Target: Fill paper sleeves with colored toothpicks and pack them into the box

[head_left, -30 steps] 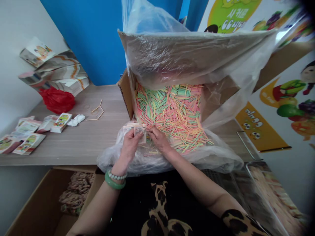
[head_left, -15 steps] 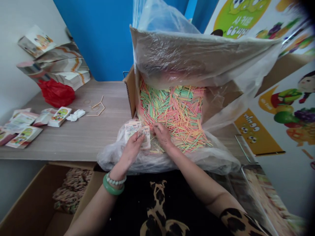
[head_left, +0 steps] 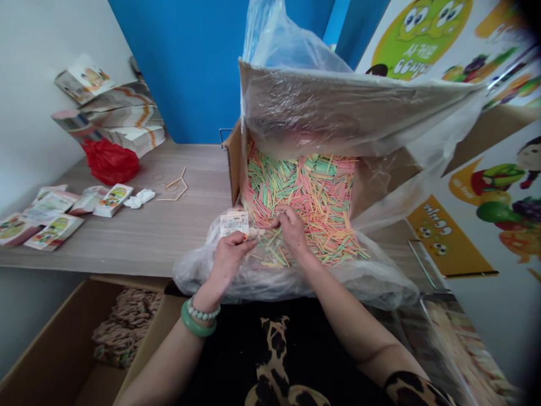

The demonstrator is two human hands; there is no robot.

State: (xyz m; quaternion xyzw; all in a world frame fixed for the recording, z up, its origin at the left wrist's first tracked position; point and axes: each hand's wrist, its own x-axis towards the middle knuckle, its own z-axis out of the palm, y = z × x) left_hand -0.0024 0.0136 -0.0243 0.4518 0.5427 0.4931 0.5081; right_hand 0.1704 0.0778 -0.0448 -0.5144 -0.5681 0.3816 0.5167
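Observation:
My left hand (head_left: 231,255) is closed on a small printed packet (head_left: 255,232), tilted so that mostly its narrow edge shows. Just behind the fingers is another flat printed packet (head_left: 234,220); whether the hand touches it I cannot tell. My right hand (head_left: 292,230) hovers low over a heap of thin pink, green and yellow sticks (head_left: 315,194), its fingers curled and pinched. Anything between those fingertips is too small to make out. The sticks lie in a cardboard box (head_left: 232,166) lined with clear plastic sheeting (head_left: 372,285), which spills over the front edge.
On the table (head_left: 169,237) to the left are several small printed boxes (head_left: 113,201), a crumpled white tissue (head_left: 140,198), a red plastic bag (head_left: 110,162) and stacked cartons (head_left: 135,135). Below, an open carton (head_left: 51,332) holds bundled packets (head_left: 127,327). Printed panels (head_left: 486,186) stand at right.
The packet in my left hand has turned from facing me to a steep tilt. My right hand has shifted slightly right over the sticks. The whole view has swung a little left.

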